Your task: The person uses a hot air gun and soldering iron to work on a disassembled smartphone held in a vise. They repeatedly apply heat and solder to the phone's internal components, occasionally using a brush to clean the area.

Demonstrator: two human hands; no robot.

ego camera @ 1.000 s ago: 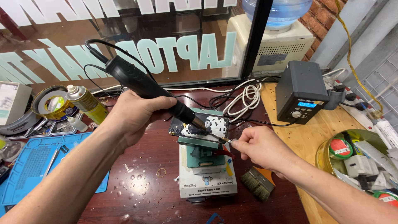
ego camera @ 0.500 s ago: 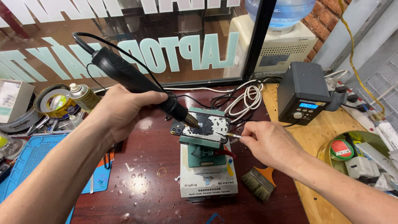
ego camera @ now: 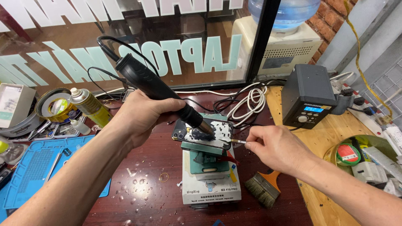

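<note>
My left hand [ego camera: 144,115] grips a black hot-air handle [ego camera: 155,86] with a cable, its nozzle tip pointing down onto the back of a phone [ego camera: 203,133]. The phone's back is cracked and partly stripped, and it lies flat on a white-and-green heating stand [ego camera: 211,184]. My right hand [ego camera: 274,148] pinches a thin metal tool [ego camera: 238,142] whose tip touches the phone's right edge.
A grey rework station [ego camera: 307,100] with a lit display stands at the right, white cables [ego camera: 251,100] beside it. A brush [ego camera: 261,188] lies near the stand. A blue mat [ego camera: 37,167], spray can [ego camera: 90,106], tape rolls and a bin of parts [ego camera: 368,161] surround the dark desk.
The view shifted slightly; my left hand keeps the nozzle over the phone. My right hand slid a little right, with the tool tip still at the phone's edge.
</note>
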